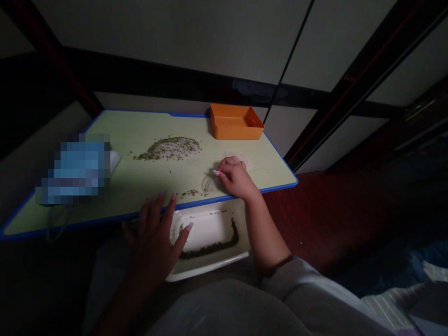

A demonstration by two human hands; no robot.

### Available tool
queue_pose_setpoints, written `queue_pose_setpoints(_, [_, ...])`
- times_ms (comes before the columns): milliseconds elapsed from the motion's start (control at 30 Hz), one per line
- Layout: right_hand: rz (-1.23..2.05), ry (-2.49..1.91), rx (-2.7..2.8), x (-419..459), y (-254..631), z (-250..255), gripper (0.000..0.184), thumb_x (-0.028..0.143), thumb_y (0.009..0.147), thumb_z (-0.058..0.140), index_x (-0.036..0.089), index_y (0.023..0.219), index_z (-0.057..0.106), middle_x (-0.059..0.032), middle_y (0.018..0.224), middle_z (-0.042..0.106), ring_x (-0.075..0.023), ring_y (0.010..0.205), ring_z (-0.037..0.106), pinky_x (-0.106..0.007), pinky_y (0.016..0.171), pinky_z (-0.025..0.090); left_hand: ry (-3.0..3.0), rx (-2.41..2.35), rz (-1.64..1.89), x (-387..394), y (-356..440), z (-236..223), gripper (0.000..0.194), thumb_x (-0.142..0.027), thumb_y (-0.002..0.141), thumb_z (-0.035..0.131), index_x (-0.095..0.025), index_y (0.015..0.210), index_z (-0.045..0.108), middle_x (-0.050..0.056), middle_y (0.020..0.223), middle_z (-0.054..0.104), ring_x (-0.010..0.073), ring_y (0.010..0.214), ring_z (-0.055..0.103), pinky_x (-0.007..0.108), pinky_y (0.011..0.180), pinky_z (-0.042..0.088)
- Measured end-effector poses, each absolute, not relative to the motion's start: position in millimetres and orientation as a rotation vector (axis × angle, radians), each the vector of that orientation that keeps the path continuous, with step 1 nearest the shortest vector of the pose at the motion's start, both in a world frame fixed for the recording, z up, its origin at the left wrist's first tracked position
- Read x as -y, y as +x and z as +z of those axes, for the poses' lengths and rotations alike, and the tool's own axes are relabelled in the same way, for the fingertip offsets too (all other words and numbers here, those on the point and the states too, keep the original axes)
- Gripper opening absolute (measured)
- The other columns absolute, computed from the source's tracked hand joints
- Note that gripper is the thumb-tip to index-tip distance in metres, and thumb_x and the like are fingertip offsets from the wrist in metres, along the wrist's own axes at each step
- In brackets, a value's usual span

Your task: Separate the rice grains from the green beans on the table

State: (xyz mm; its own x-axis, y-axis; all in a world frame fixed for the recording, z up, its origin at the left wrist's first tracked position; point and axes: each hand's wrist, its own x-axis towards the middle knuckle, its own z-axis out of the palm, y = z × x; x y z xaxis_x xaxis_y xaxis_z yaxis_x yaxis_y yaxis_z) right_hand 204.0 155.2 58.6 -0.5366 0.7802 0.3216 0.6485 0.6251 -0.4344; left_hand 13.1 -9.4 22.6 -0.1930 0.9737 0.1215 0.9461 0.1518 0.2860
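Note:
My right hand (236,177) rests on the table with fingers curled. A clear, curved thing (209,185) shows beside its thumb; whether the hand grips it I cannot tell. A thin patch of pale grains (241,158) lies just beyond the knuckles. My left hand (157,228) is spread open at the table's near edge, partly over a white basin (208,269). Small dark green beans line the basin's bottom edges. A heap of mixed green beans and pale grains (175,147) sits mid-table. Several loose beans (191,192) lie near the front edge, left of my right hand.
The pale yellow table (140,179) has a blue rim. An orange open box (238,129) stands at its back right corner. At the left is a pixelated blue screen (79,170) with a white object (114,159) behind it. Cabinet panels (196,37) rise behind.

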Motion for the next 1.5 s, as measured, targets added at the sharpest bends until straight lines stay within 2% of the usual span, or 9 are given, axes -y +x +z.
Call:
queue_pose_setpoints(467, [0.396,-1.060,2.399,-153.7,202.7,56.9,0.024,0.029,0.097,0.049,0.018,0.080,0.064,-0.0070,0.100,0.063,-0.0223,0.104,0.050,-0.037,0.088,0.031,1.925,-2.325,0.456,9.9,13.8,21.5,0.065,-0.052,0.094,0.030,-0.023,0.153,0.027,0.013,0.165,0.019,0.0319,0.154,0.009,0.072,0.117,0.008])
queue_pose_setpoints(967, [0.445,-1.018,2.378,-156.2,204.0,55.6,0.030,0.030,0.098,0.045,0.019,0.076,0.062,-0.0066,0.095,0.062,-0.0212,0.100,0.050,-0.037,0.092,0.034,1.923,-2.305,0.434,9.5,13.8,25.8,0.067,-0.051,0.094,0.031,-0.021,0.153,0.027,0.015,0.165,0.020,0.0369,0.153,0.012,0.075,0.115,0.010])
queue_pose_setpoints(1500, [0.354,-1.135,2.329,-154.5,206.6,58.3,0.025,0.027,0.094,0.050,0.018,0.074,0.063,-0.0076,0.096,0.064,-0.0223,0.100,0.051,-0.038,0.089,0.033,1.909,-2.315,0.442,10.0,14.3,24.4,0.066,-0.052,0.094,0.029,-0.023,0.153,0.027,0.012,0.165,0.019,0.0323,0.154,0.008,0.072,0.117,0.006])
